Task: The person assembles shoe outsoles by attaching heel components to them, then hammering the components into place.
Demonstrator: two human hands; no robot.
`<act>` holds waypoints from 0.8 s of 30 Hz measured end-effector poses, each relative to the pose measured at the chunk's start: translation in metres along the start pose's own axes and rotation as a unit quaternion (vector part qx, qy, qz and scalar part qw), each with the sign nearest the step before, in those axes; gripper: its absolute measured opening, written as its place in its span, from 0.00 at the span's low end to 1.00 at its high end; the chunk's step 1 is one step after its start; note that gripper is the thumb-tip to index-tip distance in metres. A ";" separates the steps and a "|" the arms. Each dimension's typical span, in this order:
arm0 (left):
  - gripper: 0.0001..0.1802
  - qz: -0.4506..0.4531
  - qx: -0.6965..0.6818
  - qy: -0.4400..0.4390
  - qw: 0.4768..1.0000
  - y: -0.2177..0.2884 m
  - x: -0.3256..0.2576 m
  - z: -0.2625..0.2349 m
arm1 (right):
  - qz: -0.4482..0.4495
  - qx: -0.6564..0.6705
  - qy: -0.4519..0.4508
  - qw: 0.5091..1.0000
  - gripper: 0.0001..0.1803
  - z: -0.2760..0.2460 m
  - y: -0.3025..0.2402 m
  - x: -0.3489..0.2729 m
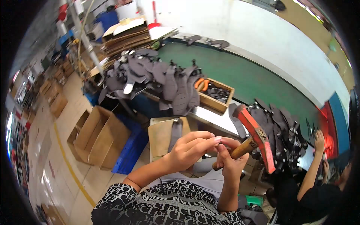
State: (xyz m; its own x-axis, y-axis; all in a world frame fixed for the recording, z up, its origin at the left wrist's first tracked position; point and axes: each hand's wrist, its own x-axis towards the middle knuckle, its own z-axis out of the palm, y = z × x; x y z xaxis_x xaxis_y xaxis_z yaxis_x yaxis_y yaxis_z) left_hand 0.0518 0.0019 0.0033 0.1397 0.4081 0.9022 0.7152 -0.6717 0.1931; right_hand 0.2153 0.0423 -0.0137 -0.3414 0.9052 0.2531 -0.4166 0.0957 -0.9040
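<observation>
"Several cardboard boxes stand on the floor at the left. What comes next?"

"A blue crate, just beside the nearest of them. Above it, toward the back, rises a stack of cardboard sheets."

"And to the right of that?"

"A big heap of dark grey soles. Nearer the person, a single dark sole with a shiny end lies on a tan board, close to the left hand."

"How is the left hand?"

"Its fingers are bent and its fingertips meet those of the other hand. Something tiny and dark may sit between them, but I cannot tell whether the grip is pinching it."

"What lies beyond that hand?"

"A wooden tray of small dark pieces, with an orange-handled tool at its left end, above the pale worktop."

"And the right hand?"

"Its grip is closed around the wooden handle of a hammer. The red head is up, tilted, to the right of the hand."

"Anything past the hammer?"

"More soles in a pile, then a co-worker's raised hand near a red panel."
</observation>
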 end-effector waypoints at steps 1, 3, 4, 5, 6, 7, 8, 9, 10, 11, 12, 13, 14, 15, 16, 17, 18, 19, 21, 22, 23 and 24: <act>0.26 -0.058 -0.069 0.027 0.996 0.003 -0.003 -0.002 | 0.013 -0.001 -0.006 1.000 0.09 0.001 0.002 -0.001; 0.25 -0.122 -0.135 0.061 0.981 0.005 -0.009 -0.012 | 0.035 0.002 -0.012 0.999 0.09 0.008 0.007 -0.001; 0.25 -0.190 -0.142 0.033 0.971 0.005 -0.012 -0.020 | 0.034 0.007 -0.021 0.999 0.10 0.013 0.010 0.001; 0.24 -0.256 -0.152 0.004 0.955 0.002 -0.015 -0.025 | 0.033 0.012 -0.028 0.999 0.10 0.017 0.013 0.003; 0.21 -0.252 -0.160 -0.004 0.954 -0.004 -0.020 -0.027 | 0.040 0.007 -0.030 0.999 0.10 0.020 0.017 0.005; 0.21 -0.256 -0.161 0.003 0.953 -0.005 -0.025 -0.030 | 0.038 0.004 -0.042 0.998 0.10 0.024 0.020 0.005; 0.19 -0.271 -0.180 0.006 0.946 -0.005 -0.029 -0.034 | 0.035 0.001 -0.054 0.998 0.09 0.029 0.022 0.006; 0.18 -0.284 -0.199 0.010 0.938 -0.006 -0.033 -0.037 | 0.037 -0.005 -0.058 0.998 0.09 0.033 0.023 0.005; 0.18 -0.290 -0.197 0.017 0.937 -0.008 -0.036 -0.040 | 0.054 -0.002 -0.070 0.996 0.09 0.036 0.027 0.007; 0.18 -0.275 -0.183 0.013 0.944 -0.011 -0.039 -0.043 | 0.071 0.002 -0.084 0.994 0.08 0.040 0.030 0.008; 0.18 -0.259 -0.168 0.010 0.951 -0.012 -0.042 -0.047 | 0.081 -0.001 -0.069 0.994 0.09 0.045 0.032 0.006; 0.18 -0.260 -0.161 0.019 0.952 -0.015 -0.043 -0.047 | 0.082 -0.002 -0.080 0.993 0.09 0.044 0.036 0.006; 0.18 -0.247 -0.162 0.016 0.955 -0.017 -0.045 -0.047 | 0.103 0.005 -0.067 0.992 0.10 0.041 0.042 0.005; 0.19 -0.234 -0.162 0.012 0.958 -0.020 -0.047 -0.048 | 0.124 0.012 -0.056 0.991 0.11 0.040 0.045 0.006; 0.19 -0.233 -0.175 -0.005 0.957 -0.024 -0.050 -0.048 | 0.112 0.005 -0.048 0.993 0.12 0.041 0.047 0.008; 0.19 -0.234 -0.164 0.001 0.958 -0.026 -0.053 -0.052 | 0.105 0.026 -0.065 0.992 0.11 0.041 0.050 0.010; 0.21 -0.275 -0.191 -0.004 0.942 -0.027 -0.055 -0.056 | 0.116 0.013 -0.070 0.991 0.11 0.041 0.051 0.013; 0.23 -0.313 -0.221 -0.011 0.923 -0.030 -0.057 -0.058 | 0.124 0.000 -0.072 0.990 0.10 0.043 0.051 0.017; 0.28 -0.318 -0.207 -0.004 0.925 -0.052 -0.076 -0.055 | 0.141 -0.035 -0.086 0.986 0.10 0.046 0.055 0.028; 0.30 -0.374 -0.164 0.014 0.912 -0.064 -0.084 -0.053 | 0.162 -0.072 -0.091 0.980 0.09 0.045 0.057 0.033; 0.32 -0.429 -0.123 0.031 0.894 -0.075 -0.091 -0.048 | 0.163 -0.073 -0.102 0.979 0.07 0.042 0.064 0.039; 0.34 -0.412 -0.057 0.016 0.909 -0.089 -0.101 -0.044 | 0.172 -0.094 -0.113 0.974 0.07 0.048 0.064 0.045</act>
State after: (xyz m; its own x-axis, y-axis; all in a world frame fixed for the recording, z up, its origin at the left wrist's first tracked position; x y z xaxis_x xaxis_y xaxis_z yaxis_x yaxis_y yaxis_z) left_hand -0.0562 -0.0066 -0.0881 -0.4326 0.7848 0.4437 0.4927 -0.2064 0.8454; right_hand 0.1332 0.0691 -0.0443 -0.6184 0.7855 -0.0253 -0.0912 -0.1038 -0.9904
